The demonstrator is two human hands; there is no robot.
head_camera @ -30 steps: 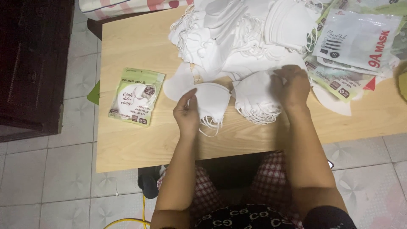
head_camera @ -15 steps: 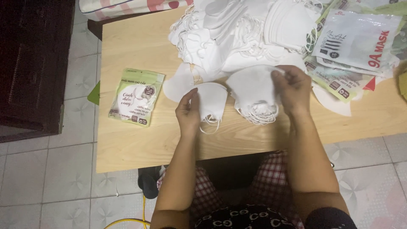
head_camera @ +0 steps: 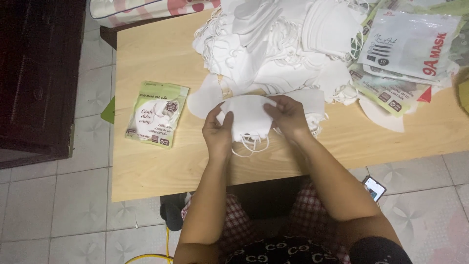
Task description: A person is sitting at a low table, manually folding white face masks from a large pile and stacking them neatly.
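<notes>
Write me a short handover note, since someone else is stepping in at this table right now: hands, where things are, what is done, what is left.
Left hand and right hand: both grip one stack of white masks over the wooden table, ear loops hanging below.
Behind: large pile of loose white masks. Right: heap of printed pouches.
Done: one green pouch lies apart at left; whether sealed, cannot tell.
Left: the stack in hand is not in a pouch; the pile remains.

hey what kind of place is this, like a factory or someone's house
Most likely a home set up for piecework, not a factory. A small wooden table stands on a tiled floor, with a heap of loose white masks and printed retail pouches. Both hands hold a stack of masks.
</notes>
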